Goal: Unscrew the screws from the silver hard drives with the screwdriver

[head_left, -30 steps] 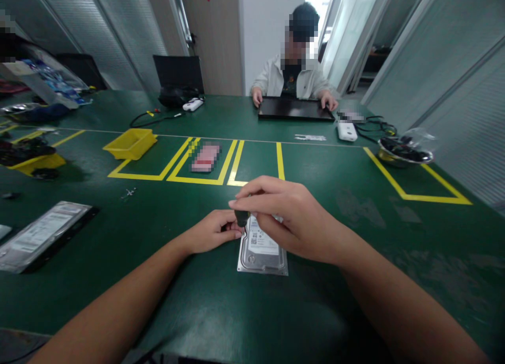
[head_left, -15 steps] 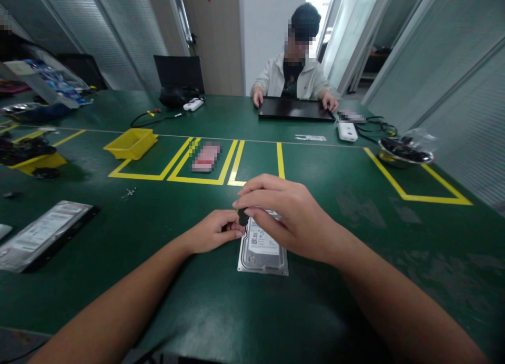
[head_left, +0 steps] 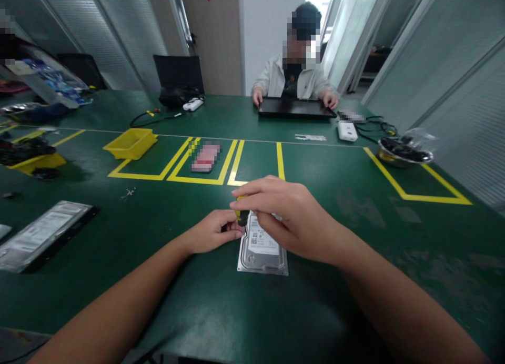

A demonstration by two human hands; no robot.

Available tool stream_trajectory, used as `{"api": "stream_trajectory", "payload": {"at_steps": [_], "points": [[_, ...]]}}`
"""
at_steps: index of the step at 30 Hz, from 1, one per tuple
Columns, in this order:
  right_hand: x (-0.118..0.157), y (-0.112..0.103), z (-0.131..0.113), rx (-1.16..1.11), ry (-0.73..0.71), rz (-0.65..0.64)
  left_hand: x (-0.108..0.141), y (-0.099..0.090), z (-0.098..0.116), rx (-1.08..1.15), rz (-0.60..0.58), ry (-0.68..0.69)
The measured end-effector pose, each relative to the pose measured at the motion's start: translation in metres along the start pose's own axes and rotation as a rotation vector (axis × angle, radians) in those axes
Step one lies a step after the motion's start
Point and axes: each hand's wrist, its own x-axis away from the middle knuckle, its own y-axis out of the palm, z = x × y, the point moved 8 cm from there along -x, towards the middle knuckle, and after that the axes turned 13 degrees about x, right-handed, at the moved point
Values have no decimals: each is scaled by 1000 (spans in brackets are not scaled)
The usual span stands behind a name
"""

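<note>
A silver hard drive (head_left: 265, 251) with a white label lies flat on the green table in front of me. My right hand (head_left: 292, 216) reaches over its upper part, fingers curled round the yellow and black handle of a screwdriver (head_left: 242, 218) held upright above the drive's left edge. The screwdriver's tip is hidden. At that same edge, my left hand (head_left: 216, 230) is closed, thumb and fingers gripping the drive's side beside the screwdriver. The drive's far end is covered by my right hand.
Another hard drive (head_left: 49, 235) lies at left, near small screws (head_left: 130, 192). A yellow bin (head_left: 132, 144), a pink blurred object (head_left: 205, 158) and yellow tape mark the middle. A metal bowl (head_left: 406, 156) stands right. Opposite, a person (head_left: 294, 72) holds a black panel (head_left: 295, 109).
My right fingers have shifted on the screwdriver, the thumb drawing back off the handle so more of its yellow part shows. The left hand and the hard drive have stayed put.
</note>
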Motion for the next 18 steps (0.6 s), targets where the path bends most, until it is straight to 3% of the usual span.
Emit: {"api": "stream_trajectory", "payload": {"at_steps": [18], "points": [[-1,1,-6,103,77,-105,1,-2,-1,-51,16,24]]}}
